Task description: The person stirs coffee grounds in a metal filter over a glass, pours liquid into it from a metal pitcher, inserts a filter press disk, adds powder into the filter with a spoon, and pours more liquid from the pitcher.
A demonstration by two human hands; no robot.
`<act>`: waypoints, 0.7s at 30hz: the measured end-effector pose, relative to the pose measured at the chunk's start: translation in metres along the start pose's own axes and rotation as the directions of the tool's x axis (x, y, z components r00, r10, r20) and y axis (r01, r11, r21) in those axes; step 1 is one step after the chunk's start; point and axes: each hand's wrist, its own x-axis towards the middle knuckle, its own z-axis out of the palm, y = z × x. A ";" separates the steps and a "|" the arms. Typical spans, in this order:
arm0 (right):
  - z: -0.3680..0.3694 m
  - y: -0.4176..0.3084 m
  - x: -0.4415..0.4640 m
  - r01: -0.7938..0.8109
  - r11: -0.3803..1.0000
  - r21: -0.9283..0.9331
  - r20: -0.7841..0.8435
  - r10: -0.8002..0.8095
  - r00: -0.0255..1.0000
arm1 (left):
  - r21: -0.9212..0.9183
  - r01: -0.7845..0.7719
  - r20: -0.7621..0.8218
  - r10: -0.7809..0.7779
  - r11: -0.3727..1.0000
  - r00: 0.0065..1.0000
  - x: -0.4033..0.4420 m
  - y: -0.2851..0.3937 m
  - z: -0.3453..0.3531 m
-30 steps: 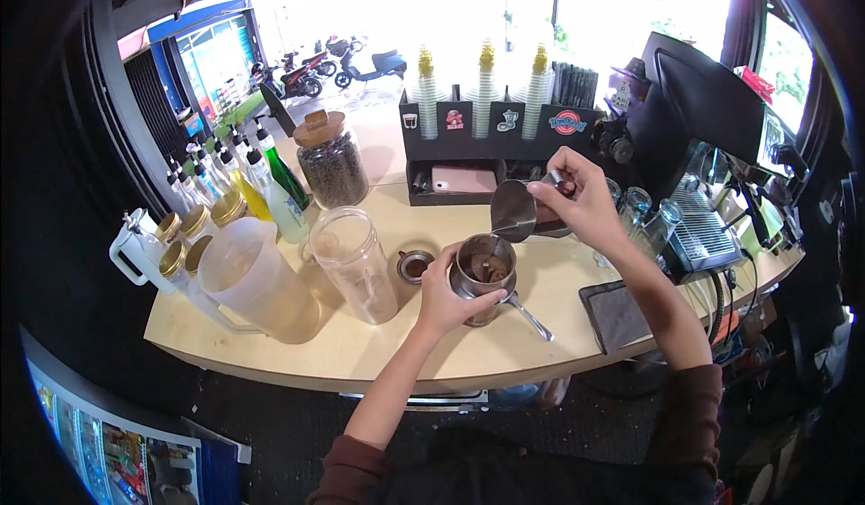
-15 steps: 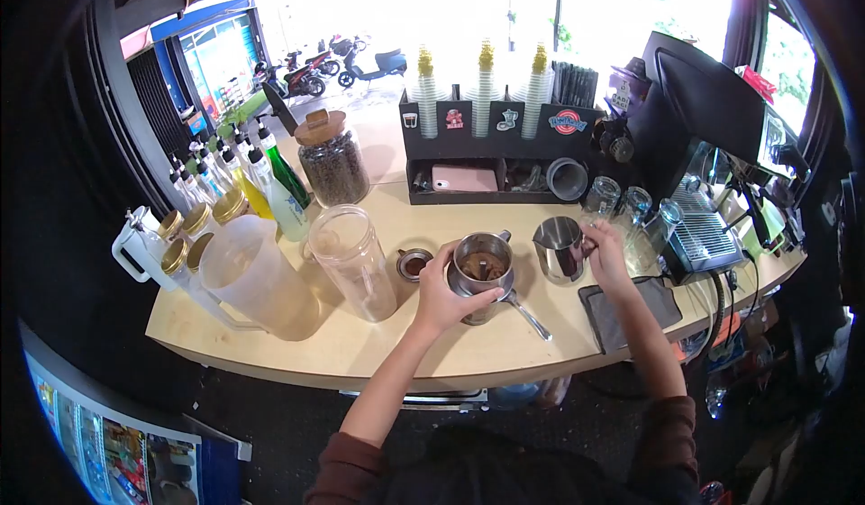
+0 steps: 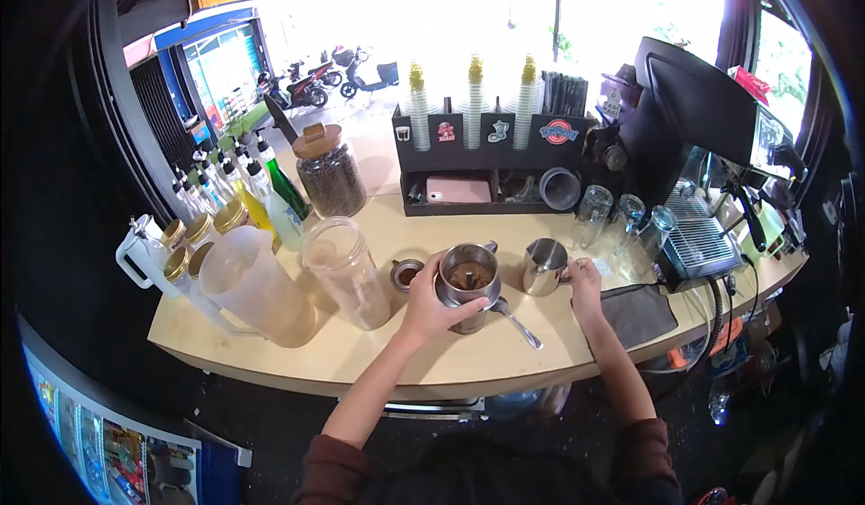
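My left hand [image 3: 431, 305] is wrapped round a steel drip coffee filter [image 3: 469, 271], which has a centre post and brown coffee inside. Under it a glass [image 3: 469, 323] partly shows. By its handle, my right hand [image 3: 586, 282] grips a steel milk pitcher [image 3: 541, 276], just right of the filter. The pitcher looks upright; whether its base touches the counter I cannot tell. A spoon [image 3: 521, 327] lies at the filter's right. Left of my left hand is a small metal dish [image 3: 407, 275] with dark brown contents.
Left on the wooden counter [image 3: 378, 370] stand a clear pitcher [image 3: 347, 275], a frosted jug [image 3: 257, 284], syrup bottles [image 3: 284, 181] and a coffee bean jar [image 3: 332, 176]. A black cup holder [image 3: 496, 185] is behind. Glasses [image 3: 595, 212], a dark cloth [image 3: 638, 316] and a machine [image 3: 698, 235] are right.
The pitcher has come slightly lower and left with my right hand and looks more upright. My left hand stays round the filter. The view has shifted slightly.
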 end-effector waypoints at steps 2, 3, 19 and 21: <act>0.000 -0.007 -0.009 0.052 0.978 -0.202 -0.048 -0.063 0.997 | 0.009 0.034 0.035 -0.034 0.999 0.999 0.000 0.004 -0.003; 0.004 -0.009 -0.017 0.055 0.978 -0.202 -0.049 -0.067 0.997 | 0.007 0.031 0.036 -0.031 1.000 0.999 -0.001 0.006 -0.003; 0.022 -0.018 -0.081 0.192 0.772 -0.607 0.325 0.020 0.945 | 0.145 0.055 0.066 -0.065 0.988 0.996 0.004 0.029 -0.010; 0.022 -0.020 -0.081 0.109 0.780 -0.617 0.283 0.091 0.955 | 0.153 0.044 0.079 -0.057 0.987 0.995 0.004 0.026 -0.011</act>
